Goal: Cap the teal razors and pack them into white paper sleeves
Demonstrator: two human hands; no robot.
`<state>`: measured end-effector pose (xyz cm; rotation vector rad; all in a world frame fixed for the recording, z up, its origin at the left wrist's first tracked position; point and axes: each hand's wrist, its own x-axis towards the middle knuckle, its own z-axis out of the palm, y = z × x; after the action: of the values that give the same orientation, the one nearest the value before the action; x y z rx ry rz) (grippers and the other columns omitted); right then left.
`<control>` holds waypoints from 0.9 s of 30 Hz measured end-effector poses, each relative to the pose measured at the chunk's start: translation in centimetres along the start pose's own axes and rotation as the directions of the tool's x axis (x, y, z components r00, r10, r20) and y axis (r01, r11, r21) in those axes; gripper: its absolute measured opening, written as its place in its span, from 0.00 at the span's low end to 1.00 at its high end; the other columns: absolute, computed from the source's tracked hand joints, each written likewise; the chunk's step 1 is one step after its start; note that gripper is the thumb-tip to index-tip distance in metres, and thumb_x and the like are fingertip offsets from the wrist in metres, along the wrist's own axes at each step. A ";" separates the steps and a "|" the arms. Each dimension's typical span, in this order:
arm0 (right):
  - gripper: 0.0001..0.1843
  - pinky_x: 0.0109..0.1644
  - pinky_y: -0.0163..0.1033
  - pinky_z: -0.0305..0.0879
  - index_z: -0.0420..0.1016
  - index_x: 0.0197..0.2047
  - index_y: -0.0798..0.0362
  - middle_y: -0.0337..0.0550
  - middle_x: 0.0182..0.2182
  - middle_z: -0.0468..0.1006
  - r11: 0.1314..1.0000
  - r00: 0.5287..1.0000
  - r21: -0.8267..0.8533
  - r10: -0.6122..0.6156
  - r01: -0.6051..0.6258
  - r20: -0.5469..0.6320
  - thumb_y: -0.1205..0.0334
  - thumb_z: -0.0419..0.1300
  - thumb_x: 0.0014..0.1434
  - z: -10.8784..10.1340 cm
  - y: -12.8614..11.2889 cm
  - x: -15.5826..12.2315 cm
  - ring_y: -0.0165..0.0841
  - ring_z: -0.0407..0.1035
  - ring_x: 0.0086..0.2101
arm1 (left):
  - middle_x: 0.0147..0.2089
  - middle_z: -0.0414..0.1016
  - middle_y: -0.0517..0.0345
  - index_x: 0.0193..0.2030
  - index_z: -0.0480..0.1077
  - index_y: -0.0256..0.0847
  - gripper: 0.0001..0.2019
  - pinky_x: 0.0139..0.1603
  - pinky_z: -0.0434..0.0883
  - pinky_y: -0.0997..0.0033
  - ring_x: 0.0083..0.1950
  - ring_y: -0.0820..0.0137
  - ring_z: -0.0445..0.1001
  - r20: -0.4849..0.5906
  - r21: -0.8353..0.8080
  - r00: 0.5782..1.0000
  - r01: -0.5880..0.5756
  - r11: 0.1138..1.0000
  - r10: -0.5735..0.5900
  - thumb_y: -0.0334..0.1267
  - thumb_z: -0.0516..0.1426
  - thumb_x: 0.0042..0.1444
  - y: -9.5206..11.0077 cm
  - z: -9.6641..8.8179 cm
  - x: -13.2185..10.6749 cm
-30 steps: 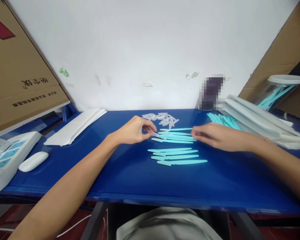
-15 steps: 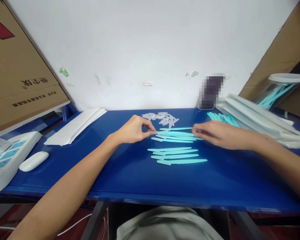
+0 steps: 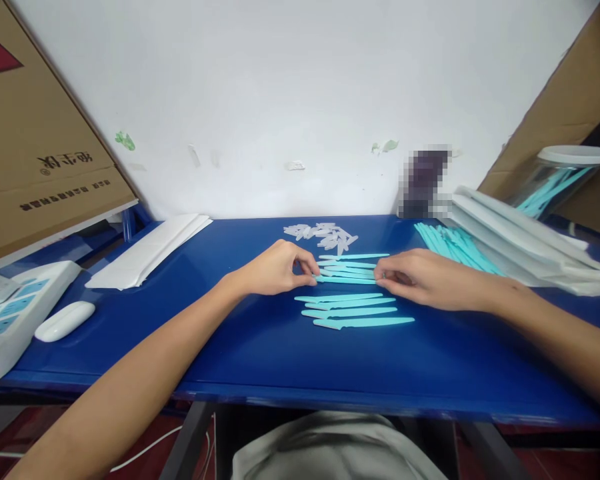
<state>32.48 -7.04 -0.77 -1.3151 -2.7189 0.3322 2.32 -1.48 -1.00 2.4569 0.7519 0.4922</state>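
Note:
My left hand [image 3: 280, 270] pinches the left end of a turquoise eyebrow razor [image 3: 347, 279], thumb and fingertips close together. The right end of the same razor lies between the thumb and fingers of my right hand [image 3: 420, 277]. Just behind it, several more razors lie side by side, partly overlapped. A separate row of turquoise razors [image 3: 365, 323] is spread nearer to me, blade ends to the left. Behind the hands sits a loose heap of small clear plastic caps [image 3: 330, 235]. Whether a cap is on the held razor is hidden by my left fingertips.
More razors [image 3: 450, 243] are heaped at the right beside stacked white sheets [image 3: 525, 240]. Behind those stands a lidded clear jar [image 3: 555, 183] with razors. At the left are folded white sheets [image 3: 147, 253], a white oval case [image 3: 65, 321] and a carton [image 3: 45, 133]. A wall closes the back.
Both hands have come slightly nearer to me and closer together. My left hand has moved right and my right hand left, at the front razor of the rear group.

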 end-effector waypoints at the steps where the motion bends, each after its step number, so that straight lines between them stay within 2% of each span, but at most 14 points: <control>1: 0.14 0.33 0.38 0.54 0.70 0.35 0.49 0.39 0.26 0.74 1.000 1.000 0.005 0.000 0.000 0.005 0.54 0.50 0.69 0.0 -0.1 0.0 0.32 0.63 0.25 | 0.38 0.85 0.53 0.38 0.81 0.37 0.05 0.43 0.76 0.69 0.39 0.67 0.82 0.004 -0.011 1.000 0.002 1.000 -0.002 0.36 0.66 0.56 -0.1 0.1 0.0; 5: 0.15 0.33 0.38 0.54 0.70 0.34 0.50 0.39 0.25 0.74 1.000 1.000 0.002 -0.007 0.007 0.002 0.54 0.50 0.69 0.0 -0.1 0.2 0.32 0.62 0.25 | 0.37 0.84 0.53 0.36 0.81 0.37 0.05 0.40 0.74 0.70 0.38 0.68 0.80 -0.013 -0.060 1.000 0.017 0.998 -0.018 0.36 0.67 0.55 -0.4 0.5 0.1; 9: 0.16 0.32 0.38 0.53 0.70 0.34 0.50 0.38 0.24 0.73 0.999 1.000 0.041 0.012 -0.013 0.023 0.52 0.50 0.69 0.4 0.3 0.3 0.32 0.62 0.24 | 0.36 0.83 0.54 0.36 0.81 0.38 0.06 0.37 0.71 0.69 0.35 0.70 0.76 -0.078 -0.076 0.996 0.038 0.996 -0.044 0.39 0.67 0.56 -0.3 0.7 0.2; 13: 0.15 0.32 0.38 0.54 0.69 0.35 0.49 0.37 0.24 0.72 0.995 0.999 0.089 0.040 -0.042 0.023 0.50 0.51 0.69 0.3 0.7 0.2 0.32 0.62 0.24 | 0.37 0.83 0.56 0.37 0.81 0.40 0.06 0.40 0.69 0.68 0.37 0.69 0.75 -0.132 0.013 0.991 -0.014 1.000 0.016 0.39 0.65 0.58 -0.2 0.7 0.4; 17: 0.16 0.33 0.38 0.55 0.69 0.37 0.49 0.38 0.26 0.75 0.993 0.997 0.092 0.071 -0.071 0.001 0.48 0.50 0.69 0.1 1.1 0.2 0.33 0.65 0.26 | 0.41 0.82 0.54 0.41 0.80 0.40 0.06 0.45 0.70 0.65 0.42 0.66 0.75 -0.128 0.164 0.989 -0.051 0.985 0.072 0.38 0.62 0.62 -0.9 0.8 0.5; 23: 0.18 0.35 0.39 0.57 0.71 0.42 0.49 0.41 0.28 0.76 0.995 0.993 0.024 0.102 -0.101 -0.058 0.45 0.50 0.69 0.0 1.1 0.0 0.36 0.67 0.30 | 0.47 0.77 0.49 0.51 0.77 0.40 0.15 0.50 0.71 0.60 0.48 0.60 0.75 -0.216 0.360 0.976 0.094 0.928 -0.015 0.42 0.52 0.69 -2.7 0.6 0.6; 27: 0.23 0.38 0.40 0.59 0.76 0.38 0.48 0.42 0.23 0.72 0.996 0.991 0.009 0.091 -0.090 -0.094 0.38 0.52 0.67 0.3 0.6 -0.3 0.40 0.66 0.34 | 0.59 0.73 0.45 0.59 0.73 0.39 0.19 0.60 0.68 0.55 0.58 0.56 0.71 -0.232 0.418 0.971 0.151 0.896 -0.056 0.41 0.47 0.71 -3.8 0.3 0.4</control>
<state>33.06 -6.97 -1.18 -1.4179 -2.5853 0.2763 1.28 1.32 -3.33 2.7770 1.1880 0.6096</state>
